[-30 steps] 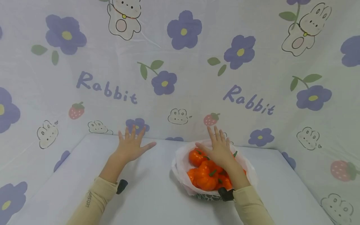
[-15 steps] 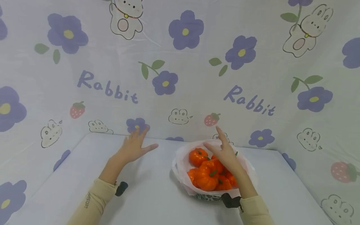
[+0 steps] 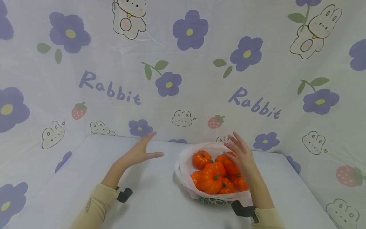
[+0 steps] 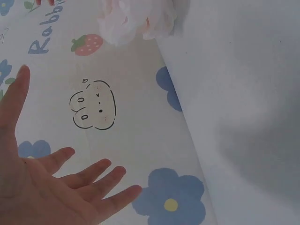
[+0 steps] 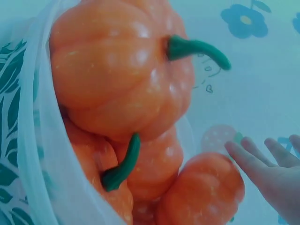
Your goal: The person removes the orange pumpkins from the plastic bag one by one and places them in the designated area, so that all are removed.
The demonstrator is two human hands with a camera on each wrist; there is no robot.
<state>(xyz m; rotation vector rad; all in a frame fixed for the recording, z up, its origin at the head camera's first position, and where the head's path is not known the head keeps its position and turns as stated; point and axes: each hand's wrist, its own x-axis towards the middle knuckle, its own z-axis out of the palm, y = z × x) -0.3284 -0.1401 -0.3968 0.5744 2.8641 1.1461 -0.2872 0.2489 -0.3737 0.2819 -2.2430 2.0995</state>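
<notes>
Several shiny orange pumpkins (image 3: 210, 181) with green stems fill a round basket (image 3: 214, 201) lined with white cloth, right of the middle of the table. My right hand (image 3: 243, 152) hovers over the basket's right side, fingers spread and holding nothing. In the right wrist view its fingertips overlap the edge of one pumpkin (image 5: 206, 187), while a larger pumpkin (image 5: 122, 65) fills the upper part. My left hand (image 3: 138, 152) is raised over the table left of the basket, thumb apart from the extended fingers. The left wrist view shows this palm (image 4: 51, 192) bare.
A white table (image 3: 160, 197) reaches back to a cloth backdrop (image 3: 194, 70) printed with rabbits, purple flowers and strawberries. The cloth also rises along both sides. Each wrist carries a small black camera, such as the left one (image 3: 125, 194).
My right hand has moved rightward across the basket and turned, uncovering more pumpkins. My left hand has rolled so its thumb side shows more. The basket and pumpkins stay in place.
</notes>
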